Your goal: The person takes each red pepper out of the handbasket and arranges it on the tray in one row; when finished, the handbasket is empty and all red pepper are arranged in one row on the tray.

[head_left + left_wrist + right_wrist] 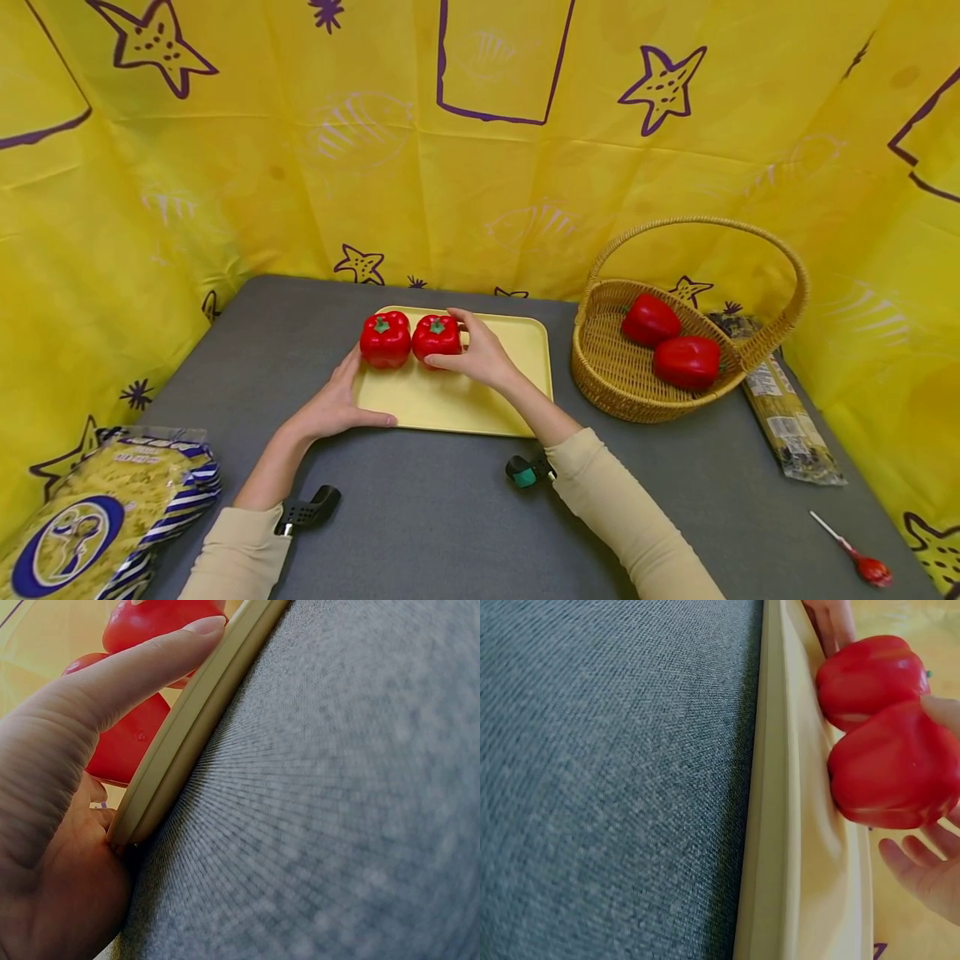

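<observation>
Two red bell peppers stand side by side, stems up, on a pale yellow tray. My right hand holds the right bell pepper from its right side, thumb across the front and fingers behind. In the right wrist view the lower fingers spread away from the pepper. At the tray's front left corner is my left hand; its straight thumb lies along the front rim and its fingers extend up the left edge, beside the left bell pepper.
Right of the tray stands a wicker basket with two more red peppers inside. Beyond it lies a clear food packet, with a red lollipop nearer. Pasta bags sit front left. Yellow cloth walls the grey table.
</observation>
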### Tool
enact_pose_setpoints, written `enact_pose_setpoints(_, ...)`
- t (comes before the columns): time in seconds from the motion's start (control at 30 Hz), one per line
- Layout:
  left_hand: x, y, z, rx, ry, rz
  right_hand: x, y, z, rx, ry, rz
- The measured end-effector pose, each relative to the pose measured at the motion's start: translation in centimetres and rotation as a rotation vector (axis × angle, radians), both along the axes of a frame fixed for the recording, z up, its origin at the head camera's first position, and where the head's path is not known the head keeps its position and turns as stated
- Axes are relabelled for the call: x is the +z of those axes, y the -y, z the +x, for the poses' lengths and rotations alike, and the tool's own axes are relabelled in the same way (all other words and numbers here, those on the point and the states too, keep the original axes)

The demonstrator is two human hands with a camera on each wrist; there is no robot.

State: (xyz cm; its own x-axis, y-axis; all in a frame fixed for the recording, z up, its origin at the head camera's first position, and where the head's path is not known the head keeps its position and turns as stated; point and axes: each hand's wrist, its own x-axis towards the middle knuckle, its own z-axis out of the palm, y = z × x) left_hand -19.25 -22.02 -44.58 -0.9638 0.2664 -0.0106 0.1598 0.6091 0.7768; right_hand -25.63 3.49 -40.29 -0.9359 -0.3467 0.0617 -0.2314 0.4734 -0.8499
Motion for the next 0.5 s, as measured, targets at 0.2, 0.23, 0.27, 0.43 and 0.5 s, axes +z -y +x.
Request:
enact_pose_setpoints(0.2, 0.0, 0.0, 0.0, -0.004, -0.013, 0.009, 0.5, -0.5, 0.4, 0.008, -0.015, -0.037)
enact_pose_setpoints(0.23, 0.0, 0.0, 0.0, -0.006, -0.016, 0.010, 0.5, -0.6, 0.4, 0.008, -0.016, -0.041)
enact_pose_setpoints(0.27, 0.0, 0.1, -0.1, -0.007, -0.017, 0.010, 0.6, -0.7, 0.5, 0.009, -0.017, -0.049)
enact_pose_setpoints(0.43, 0.1, 0.0, 0.0, -0.012, -0.019, 0.010, 0.9, -1.5, 0.9, 0.004, -0.032, -0.058)
enact_pose_setpoints(0.5, 0.0, 0.0, 0.0, -0.010, -0.018, 0.006, 0.9, -1.9, 1.0, 0.004, -0.045, -0.057)
